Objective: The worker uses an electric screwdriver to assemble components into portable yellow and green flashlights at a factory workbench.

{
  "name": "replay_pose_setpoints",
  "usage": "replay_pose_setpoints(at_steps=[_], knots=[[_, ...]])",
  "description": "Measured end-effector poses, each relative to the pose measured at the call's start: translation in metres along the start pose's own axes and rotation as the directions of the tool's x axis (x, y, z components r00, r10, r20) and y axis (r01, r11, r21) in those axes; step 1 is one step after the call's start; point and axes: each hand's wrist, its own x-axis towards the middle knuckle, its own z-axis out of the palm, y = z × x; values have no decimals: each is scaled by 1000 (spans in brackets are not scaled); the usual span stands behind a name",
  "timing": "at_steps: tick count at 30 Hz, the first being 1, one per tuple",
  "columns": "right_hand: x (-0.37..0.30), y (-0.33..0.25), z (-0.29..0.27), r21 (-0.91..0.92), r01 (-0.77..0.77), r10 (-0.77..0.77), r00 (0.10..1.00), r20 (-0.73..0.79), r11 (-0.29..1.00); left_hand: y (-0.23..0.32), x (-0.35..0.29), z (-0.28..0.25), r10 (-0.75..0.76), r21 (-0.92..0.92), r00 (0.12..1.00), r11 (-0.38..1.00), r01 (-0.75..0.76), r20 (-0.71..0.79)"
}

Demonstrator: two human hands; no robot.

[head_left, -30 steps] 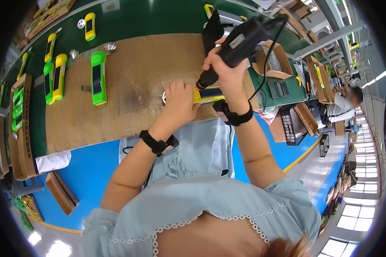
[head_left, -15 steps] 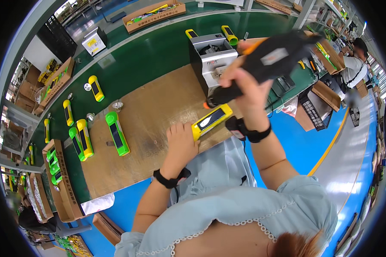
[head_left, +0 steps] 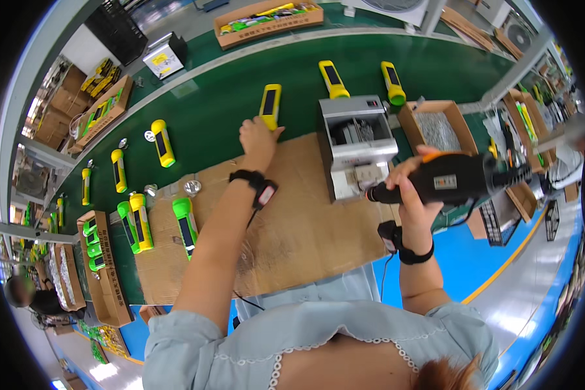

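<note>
My left hand [head_left: 259, 140] reaches forward, its fingers closed round the near end of a yellow flashlight with a dark panel [head_left: 270, 104] on the green surface. In my right hand [head_left: 413, 195] is a black electric screwdriver [head_left: 445, 179], held level, its tip pointing left. That tip is close to the front of a grey screw feeder [head_left: 359, 140]; whether they touch I cannot tell. A brown cardboard sheet [head_left: 299, 221] lies before me. Near its left edge are a green flashlight [head_left: 185, 224] and a yellow-and-green pair [head_left: 138, 221].
Two yellow flashlights [head_left: 333, 79] lie beyond the feeder. Several more lie at the left, near small silver reflector cups [head_left: 192, 188]. A carton of small metal parts [head_left: 437, 130] stands right of the feeder. At the left edge sits a long carton [head_left: 110, 286] with green pieces.
My left hand has moved forward with the yellow flashlight, from the cardboard's front edge to the green surface. My right hand has lowered the screwdriver towards the feeder's front.
</note>
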Motion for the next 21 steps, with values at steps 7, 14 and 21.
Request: replay_pose_setpoints(at_steps=[7, 14, 21], knots=[[25, -13, -14, -119, 13, -11, 1000, 11, 993, 6, 19, -23, -240, -58, 969, 968, 243, 57], [25, -21, -30, -17, -34, 34, 999, -5, 999, -135, -115, -143, -515, 480, 857, 755, 447, 12], [21, -9, -18, 152, 66, -81, 992, 101, 986, -138, -209, -166, -282, -54, 912, 949, 311, 299]])
